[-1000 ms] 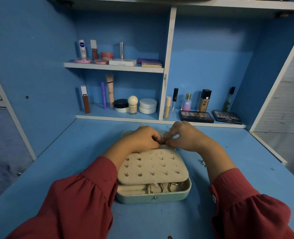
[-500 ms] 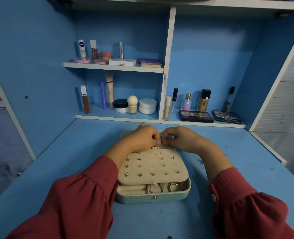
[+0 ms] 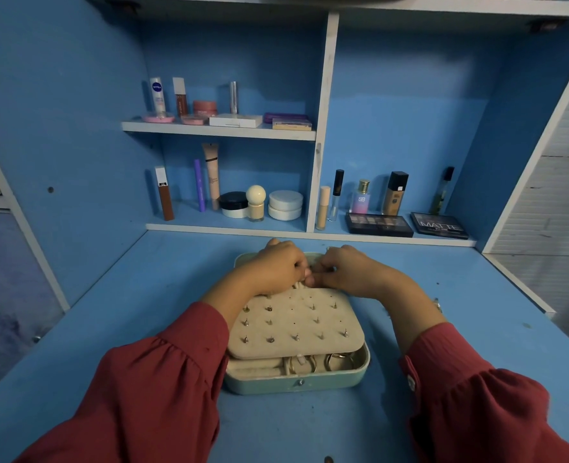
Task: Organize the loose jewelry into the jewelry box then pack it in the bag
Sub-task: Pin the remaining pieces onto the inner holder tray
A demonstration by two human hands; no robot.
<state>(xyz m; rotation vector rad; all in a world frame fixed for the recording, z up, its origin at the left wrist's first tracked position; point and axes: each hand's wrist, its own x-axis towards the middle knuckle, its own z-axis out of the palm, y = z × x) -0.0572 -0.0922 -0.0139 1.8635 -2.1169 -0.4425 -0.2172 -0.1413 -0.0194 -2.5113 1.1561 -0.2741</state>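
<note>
Head view: one pale green jewelry box (image 3: 296,384) open on the blue desk (image 3: 109,312), one beige stud panel (image 3: 296,324) tipped across the top, about a dozen studs pinned there. Two rings (image 3: 338,360) in the box's front tray. Left hand (image 3: 276,267) and right hand (image 3: 346,270) at the box's far edge, fingers curled, tips together; pinched item too small to tell. Beyond the box, two shelves (image 3: 219,130) of cosmetics, two palettes (image 3: 378,223) at right.
</note>
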